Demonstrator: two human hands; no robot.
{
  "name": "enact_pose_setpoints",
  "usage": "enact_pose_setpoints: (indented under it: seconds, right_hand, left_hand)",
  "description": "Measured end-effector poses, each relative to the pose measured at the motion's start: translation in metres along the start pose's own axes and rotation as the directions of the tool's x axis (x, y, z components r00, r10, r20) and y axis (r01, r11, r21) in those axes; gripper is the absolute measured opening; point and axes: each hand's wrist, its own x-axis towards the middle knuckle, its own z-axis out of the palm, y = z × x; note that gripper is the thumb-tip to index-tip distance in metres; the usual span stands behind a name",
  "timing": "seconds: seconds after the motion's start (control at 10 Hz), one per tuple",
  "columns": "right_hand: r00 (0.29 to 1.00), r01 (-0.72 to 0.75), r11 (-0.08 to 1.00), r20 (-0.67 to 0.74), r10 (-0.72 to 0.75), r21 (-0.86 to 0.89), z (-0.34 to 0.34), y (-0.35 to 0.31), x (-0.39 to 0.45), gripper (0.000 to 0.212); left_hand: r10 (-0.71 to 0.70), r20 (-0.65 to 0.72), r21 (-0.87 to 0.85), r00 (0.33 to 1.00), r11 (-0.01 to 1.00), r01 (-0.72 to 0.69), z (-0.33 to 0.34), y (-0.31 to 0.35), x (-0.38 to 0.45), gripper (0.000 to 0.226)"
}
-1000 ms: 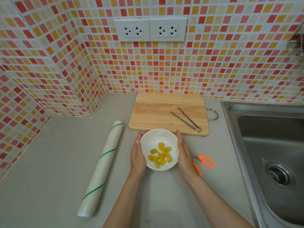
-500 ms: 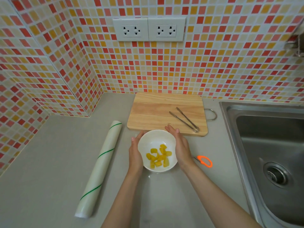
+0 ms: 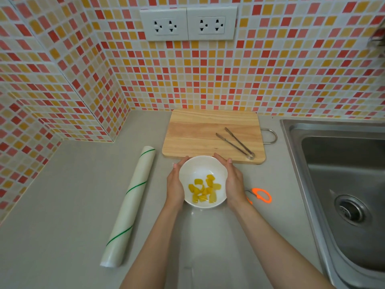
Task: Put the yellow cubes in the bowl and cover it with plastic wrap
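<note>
In the head view, a white bowl (image 3: 203, 181) sits on the grey desk (image 3: 62, 205) just below the middle of the frame, its far rim almost at the near edge of the wooden cutting board (image 3: 210, 135). The yellow cubes (image 3: 203, 190) lie heaped in the bottom of the bowl, toward its near side, and a glossy sheen over them suggests clear plastic wrap across the top, though the film itself is hard to make out. The left hand (image 3: 175, 184) is pressed flat against the bowl's left wall, fingers curved round the rim; the right hand (image 3: 234, 182) does the same on the right wall, so each grip is cupped on the bowl rather than clenched. Both bare forearms come up from the lower edge of the frame. At left of centre a roll of plastic wrap (image 3: 130, 205) lies on the desk on a slant, with thin green lines winding round it; no lettering can be read on it. Metal tongs (image 3: 236, 144) rest on the right part of the board, whose wire handle sticks out to the right. Orange-handled scissors (image 3: 261, 196) lie just right of the right wrist, partly hidden by it. A steel sink (image 3: 341, 184) fills the right side. Two white wall sockets (image 3: 188, 24) sit at top centre on the red, orange and yellow mosaic tiles; no brand shows on them.
</note>
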Motion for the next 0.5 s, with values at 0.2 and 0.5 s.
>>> enact_pose_setpoints:
  seconds: [0.2, 0.5]
  right_hand:
    - [1.0, 0.013, 1.0, -0.005, -0.013, 0.001, -0.0001, -0.0001, -0.0003, 0.039]
    - [1.0, -0.013, 0.999, 0.005, 0.013, 0.04, -0.0014, -0.0018, 0.0013, 0.04]
  left_hand:
    - [-0.035, 0.011, -0.013, 0.999, 0.999, 0.036, 0.0006, 0.0027, -0.0023, 0.046]
    - [-0.039, 0.035, -0.052, 0.999, 0.998, 0.041, -0.001, 0.0057, -0.005, 0.044]
